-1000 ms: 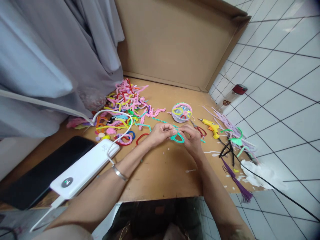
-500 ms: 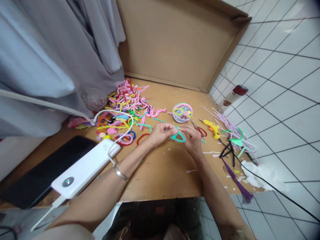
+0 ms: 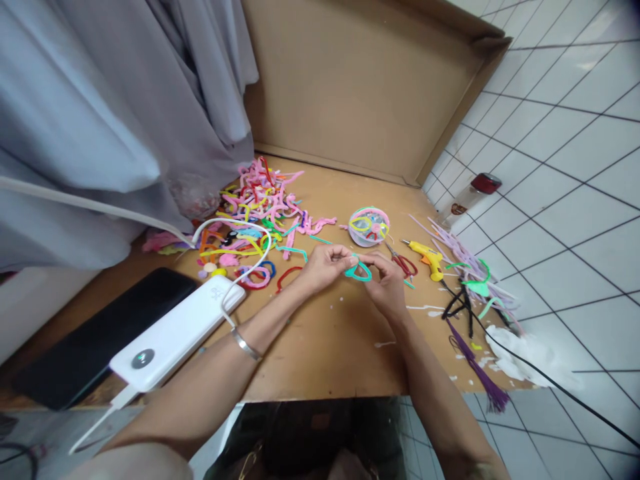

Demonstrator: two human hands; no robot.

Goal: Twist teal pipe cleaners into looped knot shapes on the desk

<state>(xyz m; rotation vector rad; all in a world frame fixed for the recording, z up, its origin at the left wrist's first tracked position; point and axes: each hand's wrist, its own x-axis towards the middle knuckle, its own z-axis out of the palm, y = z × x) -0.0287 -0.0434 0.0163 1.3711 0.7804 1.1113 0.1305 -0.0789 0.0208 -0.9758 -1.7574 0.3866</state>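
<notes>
A teal pipe cleaner [image 3: 361,275], bent into loops, is held between my two hands above the middle of the table. My left hand [image 3: 325,268] pinches it from the left with thumb and forefinger. On the other side, the fingers of my right hand [image 3: 385,283] are closed at its upper right edge. Just beyond the hands sits a round tub [image 3: 369,228] with yellow and pink pipe-cleaner shapes on top. Red-handled scissors [image 3: 406,264] lie right of my right hand. Left of my left hand are a bent teal piece [image 3: 295,251] and a red one [image 3: 287,275].
A heap of coloured pipe cleaners [image 3: 265,200] lies at the back left. Nearer are a white power bank [image 3: 175,333] and a black phone-like slab [image 3: 105,333]. On the right are a yellow glue gun [image 3: 425,255], lilac pipe cleaners [image 3: 465,257], a purple tassel [image 3: 480,373] and a bottle [image 3: 467,200].
The view has shifted slightly, so everything sits a little further right. Both hands keep hold of the teal pipe cleaner, whose loop now looks flatter and tilted.
</notes>
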